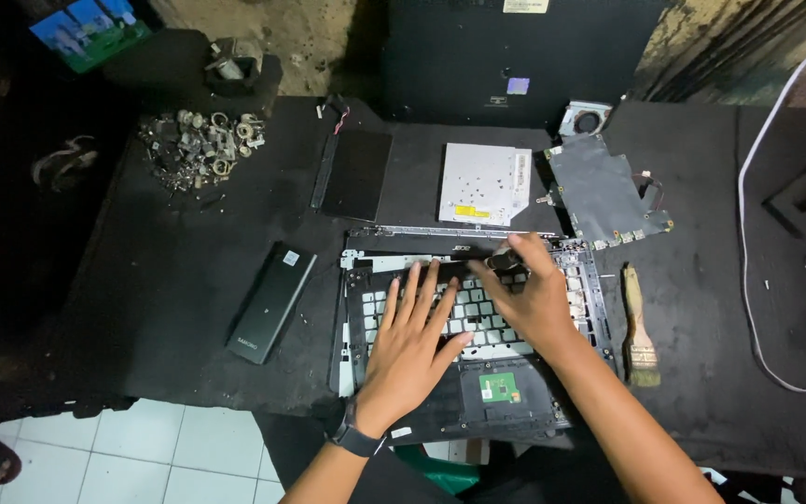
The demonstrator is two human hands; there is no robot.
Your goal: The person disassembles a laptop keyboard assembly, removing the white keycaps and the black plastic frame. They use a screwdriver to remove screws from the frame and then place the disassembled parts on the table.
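Teardown under way: my left hand (410, 341), flat and open, is bracing the laptop palmrest (464, 322) while my right hand (526, 297) is pinching a dark part (506, 259); lifting it free likely needs care.

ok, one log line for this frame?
left hand: flat on laptop keyboard frame | right hand: fingers at small dark part at top edge | nearby: paintbrush, optical drive

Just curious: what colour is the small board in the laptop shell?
Green, clearest in the head view.

Paintbrush (640, 329), silver optical drive (483, 184), circuit board (604, 192), battery pack (272, 301) (black), metal scrap heap (200, 145)
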